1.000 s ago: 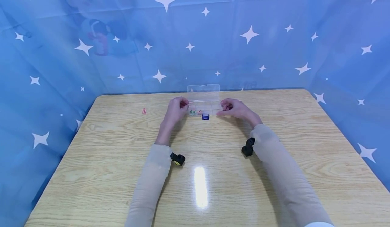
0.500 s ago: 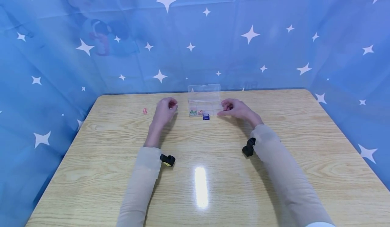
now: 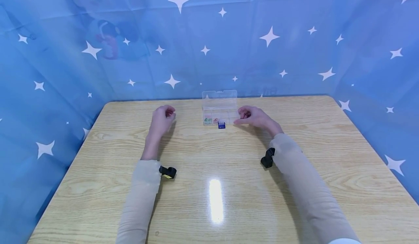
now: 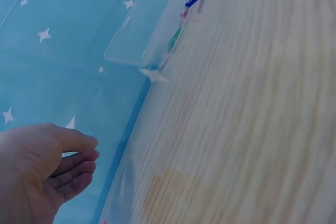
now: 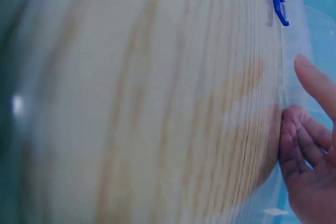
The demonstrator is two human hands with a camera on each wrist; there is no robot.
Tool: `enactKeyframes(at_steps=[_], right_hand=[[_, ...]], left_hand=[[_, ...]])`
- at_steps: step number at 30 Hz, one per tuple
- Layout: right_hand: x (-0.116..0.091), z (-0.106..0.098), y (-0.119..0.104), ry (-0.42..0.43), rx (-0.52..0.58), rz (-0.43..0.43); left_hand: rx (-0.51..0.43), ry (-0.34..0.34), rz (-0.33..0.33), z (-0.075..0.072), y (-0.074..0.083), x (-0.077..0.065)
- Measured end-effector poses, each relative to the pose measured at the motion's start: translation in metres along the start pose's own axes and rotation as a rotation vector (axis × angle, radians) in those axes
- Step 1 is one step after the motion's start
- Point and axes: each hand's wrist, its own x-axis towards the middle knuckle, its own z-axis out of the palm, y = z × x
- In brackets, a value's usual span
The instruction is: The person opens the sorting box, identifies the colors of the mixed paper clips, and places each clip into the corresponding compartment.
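Near the table's back edge stands a clear plastic compartment box [image 3: 224,114], its lid [image 3: 219,98] raised. Green clips [image 3: 208,120] and a red clip [image 3: 215,120] show in its front left compartments. A blue latch-like piece [image 3: 221,125] sits at the middle of its front edge. My left hand [image 3: 162,119] hovers well left of the box, fingers loosely bent with nothing visible between them. A scrap of pink [image 4: 104,222] shows below it in the left wrist view. Beside the box's right end, my right hand [image 5: 312,145] rests, thumb extended by the front corner, fingers loosely bent at the side.
The wooden table [image 3: 209,156] runs back to a blue curtain [image 3: 147,29] with white stars. Each forearm wears a black wrist camera, the left one [image 3: 168,172] and the right one [image 3: 267,158], low over the tabletop.
My left hand has moved from the box's left end leftward over where the pink paper clips lay, which it now covers in the head view. The right hand stays by the box.
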Motion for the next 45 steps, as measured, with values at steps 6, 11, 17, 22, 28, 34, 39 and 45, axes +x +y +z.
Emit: enactKeyframes(at_steps=[6,11,17,22,28,34,39,45], right_hand=[[-0.001,-0.001,-0.001,0.004,0.001,0.010],[0.000,0.000,0.000,0.000,-0.005,0.009],[0.000,-0.001,0.000,0.001,0.002,0.013],[-0.001,-0.002,-0.002,0.002,0.013,0.011],[-0.001,-0.001,0.000,0.000,0.005,0.009],[0.000,-0.001,0.001,-0.001,0.007,0.002],[-0.001,-0.001,0.000,0.002,0.002,0.004],[-0.001,0.000,0.000,0.005,-0.005,0.004]], left_hand=[[0.014,0.036,-0.024,-0.015,-0.014,-0.005],[0.029,0.048,-0.068,-0.025,-0.025,-0.009],[0.043,0.074,-0.116,-0.037,-0.036,-0.012],[0.048,0.085,-0.153,-0.042,-0.043,-0.013],[0.068,0.070,-0.168,-0.042,-0.052,-0.016],[0.078,0.064,-0.173,-0.041,-0.057,-0.017],[0.084,0.045,-0.181,-0.042,-0.058,-0.016],[0.104,0.052,-0.199,-0.047,-0.058,-0.016]])
